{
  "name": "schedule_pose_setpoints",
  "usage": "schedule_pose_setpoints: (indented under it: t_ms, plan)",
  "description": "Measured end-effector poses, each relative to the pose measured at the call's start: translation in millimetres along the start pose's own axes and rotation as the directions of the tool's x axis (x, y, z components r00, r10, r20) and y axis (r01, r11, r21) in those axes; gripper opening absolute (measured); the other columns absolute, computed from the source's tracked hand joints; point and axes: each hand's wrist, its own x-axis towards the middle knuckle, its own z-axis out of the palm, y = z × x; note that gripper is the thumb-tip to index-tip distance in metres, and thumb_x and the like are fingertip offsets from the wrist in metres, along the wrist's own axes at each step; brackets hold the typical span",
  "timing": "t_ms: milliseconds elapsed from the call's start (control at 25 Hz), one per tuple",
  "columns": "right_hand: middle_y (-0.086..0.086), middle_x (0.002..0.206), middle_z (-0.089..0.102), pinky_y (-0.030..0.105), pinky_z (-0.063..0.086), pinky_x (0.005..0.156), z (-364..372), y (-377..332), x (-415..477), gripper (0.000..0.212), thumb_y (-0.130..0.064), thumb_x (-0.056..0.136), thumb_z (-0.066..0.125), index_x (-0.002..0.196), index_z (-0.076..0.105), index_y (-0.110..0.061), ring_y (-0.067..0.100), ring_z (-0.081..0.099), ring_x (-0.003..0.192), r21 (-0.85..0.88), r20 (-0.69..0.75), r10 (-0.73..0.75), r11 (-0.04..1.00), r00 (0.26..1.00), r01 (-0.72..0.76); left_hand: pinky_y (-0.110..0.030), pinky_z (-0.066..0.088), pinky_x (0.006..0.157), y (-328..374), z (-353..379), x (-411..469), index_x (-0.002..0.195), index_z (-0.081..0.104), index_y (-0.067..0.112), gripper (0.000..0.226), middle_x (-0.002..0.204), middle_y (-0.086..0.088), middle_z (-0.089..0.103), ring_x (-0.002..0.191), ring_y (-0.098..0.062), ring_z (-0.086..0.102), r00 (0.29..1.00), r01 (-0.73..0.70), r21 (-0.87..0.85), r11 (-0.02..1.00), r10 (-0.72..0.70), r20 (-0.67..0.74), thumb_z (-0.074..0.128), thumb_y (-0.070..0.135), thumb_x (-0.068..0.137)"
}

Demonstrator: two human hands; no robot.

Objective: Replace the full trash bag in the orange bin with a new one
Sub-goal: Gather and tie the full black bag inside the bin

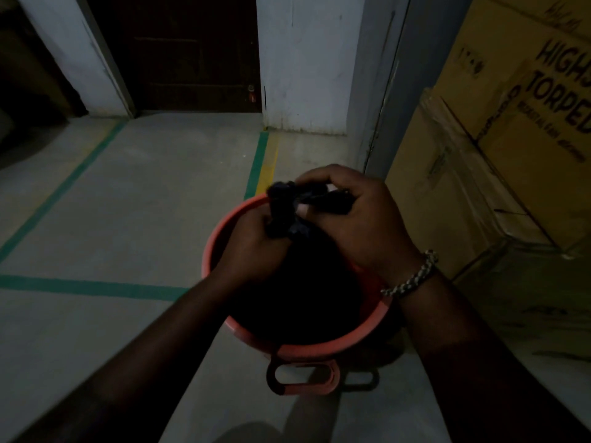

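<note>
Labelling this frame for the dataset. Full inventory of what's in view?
bin: one, orange, centre, on the floor, handle toward the camera
trash bag: one, black, inside the bin, top gathered up
boxes: at least two, brown cardboard, stacked right of the bin
tape strips: three, green, on the floor left of and behind the bin
door: one, dark, at the back
wall: white, right of the door
bracelet: one, braided, light and dark, on the right wrist
left hand: one, grips the gathered top of the trash bag
right hand: one, grips the same top from the right
</note>
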Motion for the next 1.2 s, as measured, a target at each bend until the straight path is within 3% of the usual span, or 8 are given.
schedule_pose_setpoints:
  t_ms: [200, 320, 440, 640, 800, 920, 1080, 1200]
  plan:
    - [0.01, 0.101, 0.066, 0.042, 0.062, 0.065, -14.1, 17.3, 1.7, 0.033, -0.002, 0.078, 0.08, 0.105, 0.064, -0.012, 0.021, 0.072, 0.079, 0.259, -0.089, 0.21, 0.949, 0.974, -0.181, -0.027, 0.041, 0.058, -7.2, -7.7, 7.5, 0.068, 0.065, 0.02, 0.029, 0.058, 0.009, 0.067, 0.053, 0.003, 0.054, 0.952, 0.238, -0.118, 0.964, -0.256, -0.171, 0.062, 0.04, 0.089]
    - [-0.006, 0.067, 0.066, 0.027, 0.05, 0.057, 0.5, 32.5, -9.1, 0.014, -0.022, 0.08, 0.081, 0.081, 0.067, -0.019, 0.006, 0.063, 0.056, -0.186, 0.187, 0.255, 0.958, 0.949, -0.22, -0.031, 0.042, 0.058, -3.2, -9.4, 11.7, 0.078, 0.065, 0.012, 0.032, 0.069, -0.006, 0.071, 0.058, -0.011, 0.06, 0.916, 0.325, -0.236, 0.916, -0.367, -0.162, 0.064, 0.042, 0.088]
    - [-0.009, 0.093, 0.074, 0.027, 0.053, 0.076, 32.8, 38.1, -29.2, 0.027, -0.044, 0.078, 0.074, 0.1, 0.069, -0.029, 0.006, 0.069, 0.085, -0.392, 0.376, 0.326, 0.904, 0.868, -0.169, -0.016, 0.048, 0.048, 1.3, -10.7, 13.5, 0.076, 0.055, 0.023, 0.019, 0.071, 0.006, 0.06, 0.044, 0.008, 0.055, 0.931, 0.32, -0.258, 0.912, -0.353, -0.096, 0.069, 0.029, 0.088]
    - [0.001, 0.078, 0.071, 0.022, 0.038, 0.058, 31.7, 31.0, -23.2, 0.02, -0.02, 0.089, 0.061, 0.071, 0.061, -0.027, 0.014, 0.064, 0.071, -0.501, 0.207, 0.171, 0.864, 0.963, -0.046, -0.009, 0.041, 0.041, 10.7, -17.5, 14.8, 0.075, 0.05, 0.025, 0.028, 0.057, 0.009, 0.06, 0.042, 0.006, 0.057, 0.961, 0.245, -0.197, 0.949, -0.265, -0.082, 0.062, 0.006, 0.092]
    - [-0.006, 0.068, 0.069, 0.027, 0.054, 0.055, 2.9, 9.0, -10.8, 0.015, -0.028, 0.093, 0.065, 0.078, 0.066, -0.029, 0.006, 0.067, 0.057, -0.15, -0.031, 0.167, 0.974, 0.985, -0.17, -0.02, 0.042, 0.045, 15.7, -26.7, 11.6, 0.072, 0.048, 0.024, 0.03, 0.048, 0.008, 0.055, 0.042, -0.004, 0.054, 0.979, 0.198, -0.264, 0.944, -0.201, 0.015, 0.058, 0.0, 0.088]
    - [0.0, 0.071, 0.071, 0.034, 0.058, 0.054, 4.3, 6.8, -13.3, 0.004, -0.023, 0.088, 0.072, 0.085, 0.07, -0.024, 0.012, 0.069, 0.057, -0.175, 0.205, 0.311, 0.944, 0.928, -0.278, -0.008, 0.036, 0.04, 18.0, -21.5, 12.5, 0.073, 0.042, 0.021, 0.032, 0.054, 0.008, 0.057, 0.04, 0.004, 0.054, 0.976, 0.198, -0.179, 0.964, -0.21, -0.051, 0.054, -0.003, 0.092]
    - [-0.015, 0.081, 0.066, 0.012, 0.047, 0.063, 23.5, 10.5, -22.2, 0.014, -0.019, 0.083, 0.074, 0.093, 0.066, -0.025, 0.001, 0.061, 0.07, -0.364, 0.071, 0.221, 0.913, 0.973, -0.181, -0.007, 0.038, 0.05, 16.6, -18.2, 11.5, 0.072, 0.046, 0.022, 0.022, 0.062, 0.008, 0.059, 0.051, 0.006, 0.055, 0.99, 0.065, -0.169, 0.984, -0.085, -0.116, 0.054, 0.006, 0.086]
    - [-0.009, 0.116, 0.064, 0.019, 0.053, 0.086, 29.5, 12.4, -20.8, 0.062, -0.024, 0.079, 0.079, 0.132, 0.048, -0.03, 0.004, 0.063, 0.1, -0.23, -0.073, 0.223, 0.945, 0.972, -0.234, -0.015, 0.046, 0.061, 14.9, -19.5, 7.1, 0.072, 0.055, 0.025, 0.025, 0.064, 0.017, 0.063, 0.061, 0.006, 0.057, 0.988, -0.018, -0.244, 0.97, -0.019, -0.15, 0.061, 0.002, 0.077]
